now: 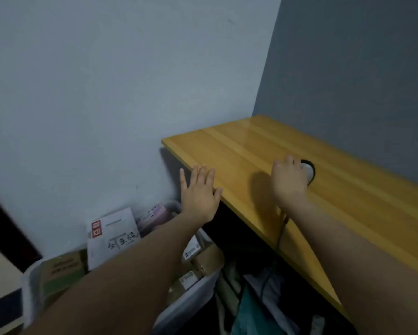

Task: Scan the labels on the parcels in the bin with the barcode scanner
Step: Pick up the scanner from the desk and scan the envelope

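Note:
A translucent white bin [31, 296] stands on the floor at the lower left, under my left forearm. It holds several parcels: a white envelope [111, 234] with a red label, a green-printed carton [60, 272], a pink packet [154, 212] and a brown box [209, 259] with a white label. The barcode scanner [309, 171], white with a dark rim, lies on the wooden table [239, 146]. My right hand [288, 181] lies on top of the scanner with fingers curled around it. My left hand [199, 192] hovers flat with fingers spread, at the table's left edge above the bin.
A grey cable [282, 229] runs from under my right wrist over the table's front edge. Walls close the corner behind the table. Teal and white cloth [256, 308] lies under the table beside the bin. A dark frame [7, 228] stands at the far left.

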